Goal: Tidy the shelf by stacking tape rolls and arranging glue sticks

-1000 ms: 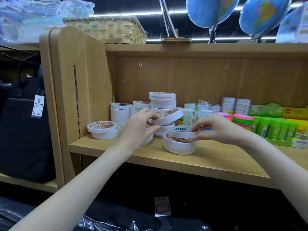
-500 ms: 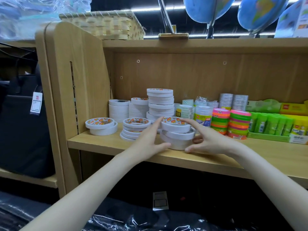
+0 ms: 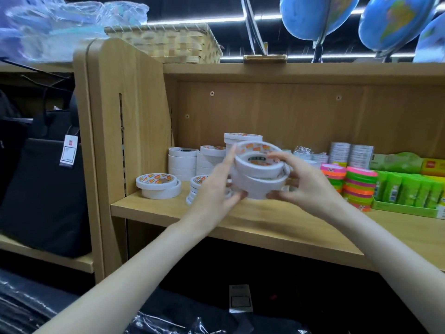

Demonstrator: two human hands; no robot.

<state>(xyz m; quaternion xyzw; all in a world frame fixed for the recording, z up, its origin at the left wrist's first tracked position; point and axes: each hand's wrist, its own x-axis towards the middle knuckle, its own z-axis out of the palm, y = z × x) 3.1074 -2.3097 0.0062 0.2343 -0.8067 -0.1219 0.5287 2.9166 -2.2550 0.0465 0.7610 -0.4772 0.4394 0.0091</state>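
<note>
A: Head view, and both hands are up. The left hand [image 3: 214,189] and right hand [image 3: 305,186] clamp a held stack [image 3: 258,174] of white tape rolls between them, lifted just above the shelf [image 3: 265,225].

B: How many in that stack?

A: I count three for sure, round rings with orange-printed cores; motion blur hides any more. Left fingers curl round the near-left side, right thumb underneath and fingers over the top rim.

B: And the rest of the tape?

A: A front pair [image 3: 159,186] of two rolls lies at the far left. A low pile [image 3: 196,189] sits half hidden behind the left hand, count unclear. Behind stand a back stack [image 3: 182,162], about four high, a second stack [image 3: 209,157] beside it, and a tall stack [image 3: 240,138] poking above the held rolls.

B: To the right?

A: Two columns of neon rolls [image 3: 358,186], pink, orange and green, glossy. Just beside them, green glue sticks [image 3: 407,191] lie in a tray, too packed to count. Two globes [image 3: 317,18] and a woven basket [image 3: 166,42] sit on top.

B: Change from half a second ago?

A: Yes. Then the stack rested on the wooden board with the hands cupping its sides; now it is off the board.
</note>
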